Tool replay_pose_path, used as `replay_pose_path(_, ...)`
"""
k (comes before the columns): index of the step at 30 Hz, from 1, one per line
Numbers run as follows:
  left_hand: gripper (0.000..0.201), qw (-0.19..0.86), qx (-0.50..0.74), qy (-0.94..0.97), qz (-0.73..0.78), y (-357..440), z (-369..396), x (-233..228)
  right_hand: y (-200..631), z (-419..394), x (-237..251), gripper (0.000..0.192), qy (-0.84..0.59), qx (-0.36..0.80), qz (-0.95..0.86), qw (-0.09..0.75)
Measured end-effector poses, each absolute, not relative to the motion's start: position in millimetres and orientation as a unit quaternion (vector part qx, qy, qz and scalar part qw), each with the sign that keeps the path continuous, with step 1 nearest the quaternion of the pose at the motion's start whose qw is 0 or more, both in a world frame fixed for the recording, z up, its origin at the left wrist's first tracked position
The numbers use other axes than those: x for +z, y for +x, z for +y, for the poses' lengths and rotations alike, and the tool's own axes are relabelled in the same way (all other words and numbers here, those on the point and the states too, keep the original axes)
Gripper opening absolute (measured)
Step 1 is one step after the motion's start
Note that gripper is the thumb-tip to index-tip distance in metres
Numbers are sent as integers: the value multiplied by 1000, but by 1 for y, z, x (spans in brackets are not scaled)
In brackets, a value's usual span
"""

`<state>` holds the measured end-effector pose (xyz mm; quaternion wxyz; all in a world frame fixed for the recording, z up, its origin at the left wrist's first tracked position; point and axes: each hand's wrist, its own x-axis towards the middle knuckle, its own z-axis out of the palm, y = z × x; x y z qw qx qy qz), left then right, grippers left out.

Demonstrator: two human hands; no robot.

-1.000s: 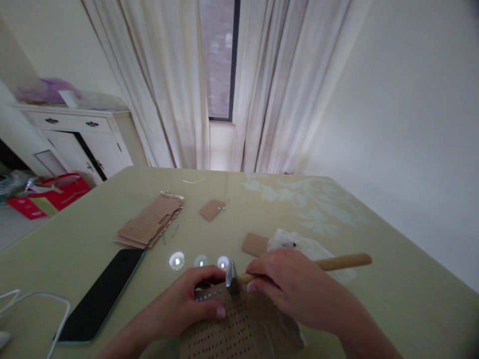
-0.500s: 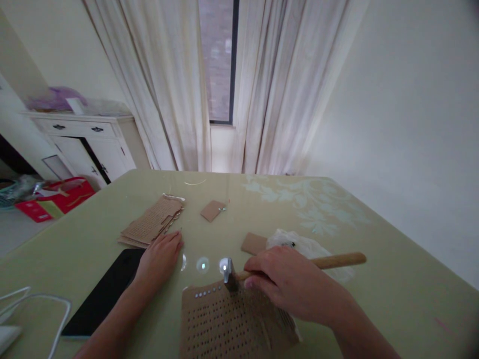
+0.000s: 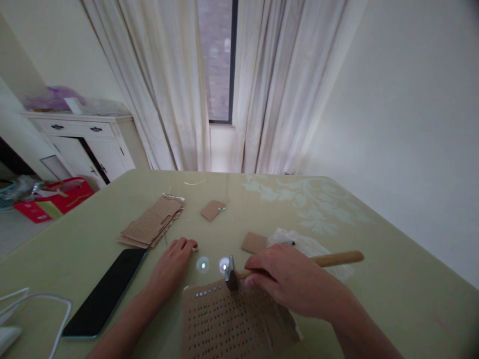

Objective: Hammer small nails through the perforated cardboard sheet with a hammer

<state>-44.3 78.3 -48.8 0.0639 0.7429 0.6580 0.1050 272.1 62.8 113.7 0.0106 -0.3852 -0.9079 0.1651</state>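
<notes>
Right hand clenched on hammer, handle pointing to 3 o'clock, head resting on perforated cardboard on the surface. Left hand released, flat, at 9 o'clock, nearer the loose nails.

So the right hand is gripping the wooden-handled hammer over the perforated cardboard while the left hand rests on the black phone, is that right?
Not quite: the head view shows the left hand on the bare table, beside the phone, not touching it. The right hand does grip the hammer over the perforated cardboard.

Open tabletop at right; phone and cardboard stack crowd the left.
</notes>
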Motion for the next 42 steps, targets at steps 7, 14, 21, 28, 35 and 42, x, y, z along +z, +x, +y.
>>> replay_pose_path(7,25,85,160,737,651,-42,77,-54,272,63,114,19,-382,163,-909,11)
replay_pose_path(14,31,168,309,717,602,-30,64,-15,272,63,114,21,-382,163,-909,13)
replay_pose_path(21,15,351,448,659,493,2,23,31,274,63,112,20,-377,161,-912,13)
replay_pose_path(28,19,373,373,658,537,17,18,18,273,63,115,20,-380,170,-909,15)
replay_pose_path(35,19,368,357,677,528,14,16,14,273,63,116,18,-386,177,-905,14)
replay_pose_path(42,18,344,363,697,514,12,16,9,273,63,115,20,-385,174,-906,13)
